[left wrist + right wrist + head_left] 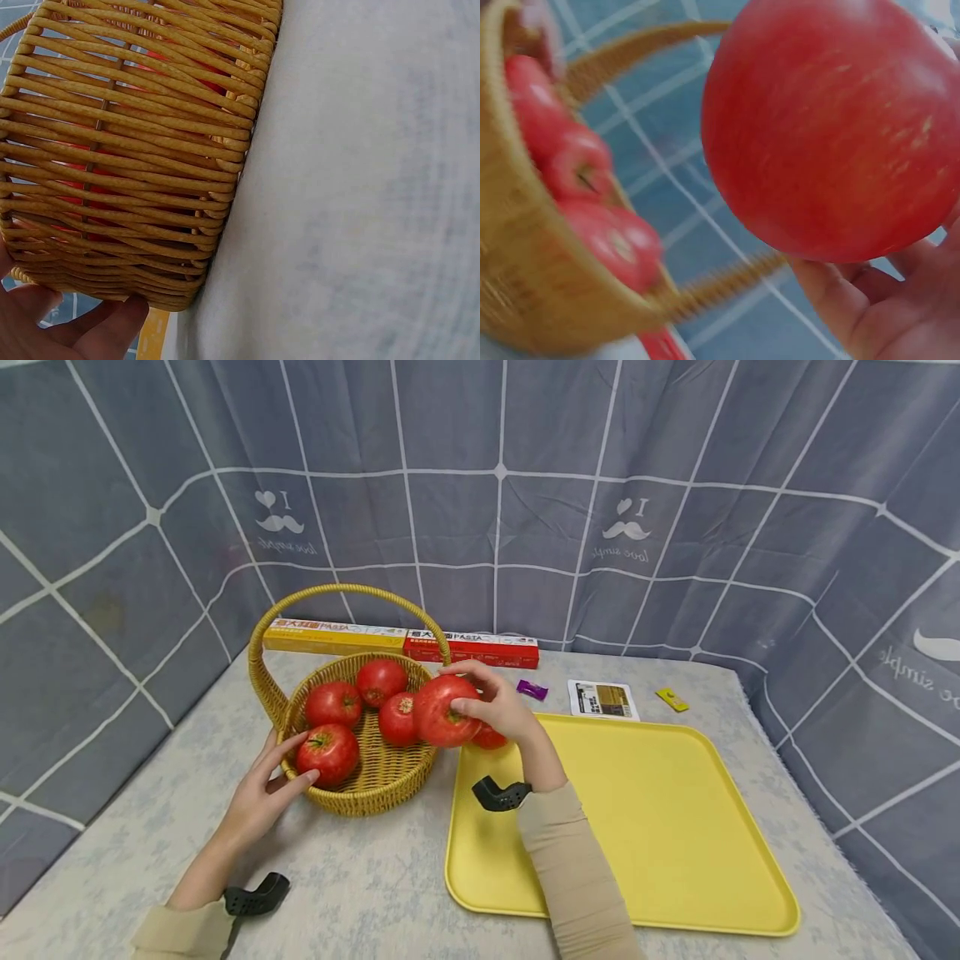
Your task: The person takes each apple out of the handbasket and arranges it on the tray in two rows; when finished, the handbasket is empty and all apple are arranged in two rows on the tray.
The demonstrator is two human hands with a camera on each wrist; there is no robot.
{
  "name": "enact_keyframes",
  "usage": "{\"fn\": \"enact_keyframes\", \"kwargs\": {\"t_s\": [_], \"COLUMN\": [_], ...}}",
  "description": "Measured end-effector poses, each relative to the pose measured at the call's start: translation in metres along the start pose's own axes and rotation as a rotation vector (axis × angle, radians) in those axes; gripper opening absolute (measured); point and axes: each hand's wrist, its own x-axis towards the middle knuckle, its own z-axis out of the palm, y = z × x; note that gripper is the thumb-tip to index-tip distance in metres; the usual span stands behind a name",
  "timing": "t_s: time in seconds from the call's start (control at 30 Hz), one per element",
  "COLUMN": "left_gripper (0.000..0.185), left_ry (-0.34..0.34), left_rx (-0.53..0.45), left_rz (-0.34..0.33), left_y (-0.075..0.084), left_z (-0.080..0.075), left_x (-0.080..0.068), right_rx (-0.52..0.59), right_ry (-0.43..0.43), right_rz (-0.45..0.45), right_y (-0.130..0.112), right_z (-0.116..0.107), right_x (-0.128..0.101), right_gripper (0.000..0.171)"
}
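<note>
My right hand grips a large red apple at the right rim of a wicker basket with a tall arched handle. That apple fills much of the right wrist view, apart from the basket there. Several red apples lie inside the basket. My left hand holds the basket's left rim, with its thumb over the edge beside a front apple and its fingertips against the outer weave. Another red apple shows partly under my right hand, at the tray's corner.
A yellow tray lies to the right of the basket. Behind are a yellow pasta box, a red pasta box, a purple packet, a printed packet and a small yellow packet. A grey checked curtain hangs around the table.
</note>
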Motion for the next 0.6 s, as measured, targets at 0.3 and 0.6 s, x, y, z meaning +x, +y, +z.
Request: {"fn": "enact_keyframes", "kwargs": {"t_s": [0.3, 0.6], "left_gripper": [0.057, 0.057], "left_ry": [0.005, 0.0], "left_rx": [0.006, 0.0], "left_rz": [0.002, 0.006], "left_y": [-0.001, 0.002], "left_z": [0.0, -0.001], "left_x": [0.0, 0.002], "right_rx": [0.082, 0.177], "right_ry": [0.332, 0.637], "right_rz": [0.161, 0.427], "right_y": [0.007, 0.029], "right_z": [-0.06, -0.103], "right_x": [-0.029, -0.06], "right_gripper": [0.044, 0.036]}}
